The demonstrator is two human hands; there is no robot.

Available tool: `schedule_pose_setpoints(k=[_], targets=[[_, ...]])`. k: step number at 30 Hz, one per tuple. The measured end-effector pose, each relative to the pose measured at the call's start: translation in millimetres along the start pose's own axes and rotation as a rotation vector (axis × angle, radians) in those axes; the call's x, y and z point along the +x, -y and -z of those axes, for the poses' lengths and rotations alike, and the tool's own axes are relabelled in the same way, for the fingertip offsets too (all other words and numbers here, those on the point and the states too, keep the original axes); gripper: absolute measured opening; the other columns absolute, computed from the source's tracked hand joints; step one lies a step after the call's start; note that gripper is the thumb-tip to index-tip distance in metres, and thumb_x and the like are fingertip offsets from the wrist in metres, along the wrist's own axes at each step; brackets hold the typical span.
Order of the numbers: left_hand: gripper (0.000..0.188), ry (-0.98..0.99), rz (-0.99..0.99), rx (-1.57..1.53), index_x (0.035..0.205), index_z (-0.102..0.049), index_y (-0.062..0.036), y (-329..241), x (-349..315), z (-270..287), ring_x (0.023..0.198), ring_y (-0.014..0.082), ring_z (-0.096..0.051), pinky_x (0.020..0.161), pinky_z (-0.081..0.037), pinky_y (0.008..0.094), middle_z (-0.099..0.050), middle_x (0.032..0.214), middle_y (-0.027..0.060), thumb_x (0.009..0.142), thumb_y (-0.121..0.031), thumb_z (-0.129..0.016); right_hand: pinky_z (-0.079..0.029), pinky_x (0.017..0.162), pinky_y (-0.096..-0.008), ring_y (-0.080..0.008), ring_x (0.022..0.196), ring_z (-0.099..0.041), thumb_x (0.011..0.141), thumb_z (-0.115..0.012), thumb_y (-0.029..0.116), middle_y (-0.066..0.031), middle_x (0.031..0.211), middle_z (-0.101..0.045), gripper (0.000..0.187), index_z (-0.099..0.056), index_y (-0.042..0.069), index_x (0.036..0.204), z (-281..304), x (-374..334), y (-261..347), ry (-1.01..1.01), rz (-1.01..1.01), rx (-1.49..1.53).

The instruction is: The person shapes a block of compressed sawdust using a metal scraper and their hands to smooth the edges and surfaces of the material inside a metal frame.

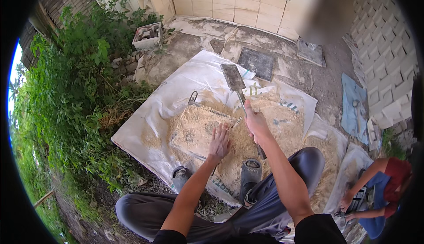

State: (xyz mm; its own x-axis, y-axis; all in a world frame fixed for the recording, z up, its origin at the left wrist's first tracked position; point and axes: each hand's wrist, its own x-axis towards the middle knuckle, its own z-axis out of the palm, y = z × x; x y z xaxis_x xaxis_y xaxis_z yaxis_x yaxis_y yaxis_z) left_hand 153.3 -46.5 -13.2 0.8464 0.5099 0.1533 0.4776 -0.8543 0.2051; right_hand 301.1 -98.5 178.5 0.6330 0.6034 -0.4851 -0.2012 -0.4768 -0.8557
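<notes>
There are the wearer's two hands [218, 144] [257, 123], two clogs [180, 178] [251, 176], one flat-bladed tool [232, 77] and one blue sheet [349, 91]

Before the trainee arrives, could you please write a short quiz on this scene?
1. Which hand grips the flat-bladed tool?
2. True or false: the pale powder lies on the blue sheet.
3. Choose: the left hand is at (a) the pale powder, (b) the green plants, (c) the tiled wall.

Key:
1. The right hand.
2. False: it lies on a white sheet.
3. (a).
</notes>
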Motion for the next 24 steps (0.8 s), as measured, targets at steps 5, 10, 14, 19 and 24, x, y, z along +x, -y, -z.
schedule_pose_setpoints(k=[5, 10, 14, 19, 24], targets=[[0.063, -0.017, 0.065, -0.068, 0.138, -0.034, 0.0016, 13, -5, 6, 0.137, 0.0330, -0.026, 0.112, -0.016, 0.0508, -0.031, 0.146, 0.0160, 0.088, -0.032, -0.050, -0.028, 0.034, -0.0285, -0.0107, 0.035, -0.032, 0.083, -0.043, 0.072, 0.0026, 0.045, -0.036, 0.068, -0.040, 0.012, 0.052, -10, 2, -6, -0.006, -0.014, -0.035], [0.065, 0.060, 0.060, -0.032, 0.140, -0.032, -0.0007, 12, 3, 16, 0.136, 0.0325, -0.028, 0.112, -0.017, 0.0507, -0.032, 0.146, 0.0156, 0.088, -0.035, -0.051, -0.036, 0.041, -0.0327, -0.0170, 0.045, -0.046, 0.089, -0.044, 0.062, -0.0055, 0.054, -0.049, 0.069, -0.053, 0.001, 0.058, -7, 15, -42, -0.044, 0.147, -0.121], [0.065, 0.128, 0.096, -0.043, 0.141, -0.030, -0.0017, 20, -1, 15, 0.136, 0.0324, -0.028, 0.112, -0.017, 0.0506, -0.031, 0.146, 0.0156, 0.089, -0.035, -0.050, -0.036, 0.044, -0.0326, -0.0145, 0.045, -0.045, 0.093, -0.048, 0.052, -0.0046, 0.056, -0.048, 0.057, -0.053, 0.002, 0.065, -19, -5, -27, 0.018, 0.375, -0.028], [0.065, 0.099, 0.021, 0.065, 0.144, -0.026, -0.0044, 29, -66, 5, 0.141, 0.0292, -0.018, 0.113, -0.014, 0.0496, -0.022, 0.152, 0.0113, 0.092, -0.041, -0.041, -0.043, 0.064, -0.0446, -0.0380, 0.066, -0.059, 0.095, -0.046, 0.039, -0.0217, 0.073, -0.061, 0.046, -0.058, -0.005, 0.087, -39, -8, -65, -0.208, 0.494, -0.340], [0.066, 0.137, 0.058, 0.001, 0.145, -0.024, -0.0063, 30, -78, 17, 0.142, 0.0253, -0.014, 0.114, -0.011, 0.0491, -0.018, 0.154, 0.0074, 0.092, -0.042, -0.040, -0.043, 0.070, -0.0485, -0.0453, 0.082, -0.059, 0.096, -0.042, 0.037, -0.0288, 0.080, -0.061, 0.049, -0.061, -0.007, 0.089, -45, -10, -117, -0.154, 0.225, -0.353]])
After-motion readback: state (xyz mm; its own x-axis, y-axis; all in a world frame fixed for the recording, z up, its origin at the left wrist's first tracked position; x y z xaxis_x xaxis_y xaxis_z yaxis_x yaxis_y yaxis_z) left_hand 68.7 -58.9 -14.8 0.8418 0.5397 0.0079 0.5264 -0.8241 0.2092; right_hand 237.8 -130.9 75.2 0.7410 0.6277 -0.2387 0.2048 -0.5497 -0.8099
